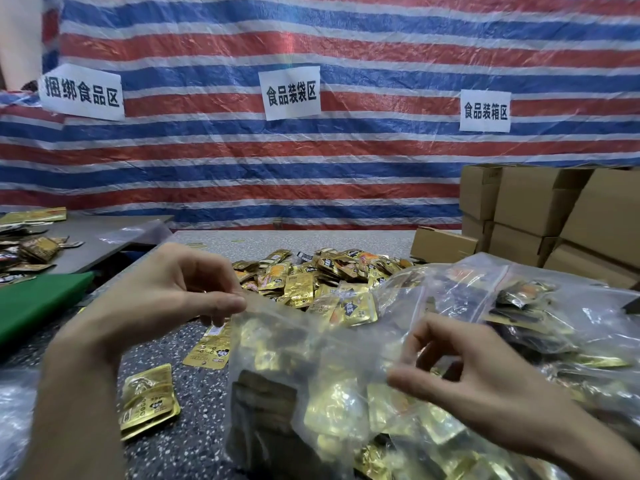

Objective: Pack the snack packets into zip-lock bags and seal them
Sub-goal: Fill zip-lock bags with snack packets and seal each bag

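While bag (277,341) stands stuffed with gold packets (332,410) right in front of me, my left hand (166,292) pinches its top corner, thumb on forefinger; right hand (485,382) pinches plastic lower, to right. Bag mouth seems to run across between both pinches, so sealing looks next, left hand nearer its start. Loose packets (332,271) heaped beyond
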Available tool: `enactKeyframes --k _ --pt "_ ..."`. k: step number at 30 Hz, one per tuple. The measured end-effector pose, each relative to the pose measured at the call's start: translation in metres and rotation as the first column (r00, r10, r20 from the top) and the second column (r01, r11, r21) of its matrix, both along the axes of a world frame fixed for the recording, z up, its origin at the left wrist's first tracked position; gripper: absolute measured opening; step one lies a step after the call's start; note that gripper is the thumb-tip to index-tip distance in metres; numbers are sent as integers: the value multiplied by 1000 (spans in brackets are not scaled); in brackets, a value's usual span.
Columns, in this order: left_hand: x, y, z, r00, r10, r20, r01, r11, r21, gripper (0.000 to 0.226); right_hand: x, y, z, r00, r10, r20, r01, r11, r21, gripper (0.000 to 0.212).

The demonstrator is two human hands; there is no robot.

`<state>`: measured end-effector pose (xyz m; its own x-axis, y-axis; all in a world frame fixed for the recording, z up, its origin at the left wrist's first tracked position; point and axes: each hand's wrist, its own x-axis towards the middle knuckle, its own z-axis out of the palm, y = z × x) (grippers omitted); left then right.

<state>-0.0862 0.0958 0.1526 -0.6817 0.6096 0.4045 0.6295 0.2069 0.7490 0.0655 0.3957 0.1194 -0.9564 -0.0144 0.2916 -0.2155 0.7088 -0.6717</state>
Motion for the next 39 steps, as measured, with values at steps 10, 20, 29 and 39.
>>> enactKeyframes --k 10,20,29,39 --pt "20 50 6 998 -64 -28 69 970 231 13 -30 -55 -39 976 116 184 -101 991 -88 67" --pt "18 76 1 994 31 -102 -2 962 272 35 -52 -3 41 998 -53 36 65 784 -617 14" --pt "22 80 0 982 2 -191 13 997 75 28 -60 96 63 699 -713 61 697 697 168 30" --pt "18 77 -1 968 124 -218 -105 990 97 15 -42 75 82 518 -804 -291 855 481 193 81"
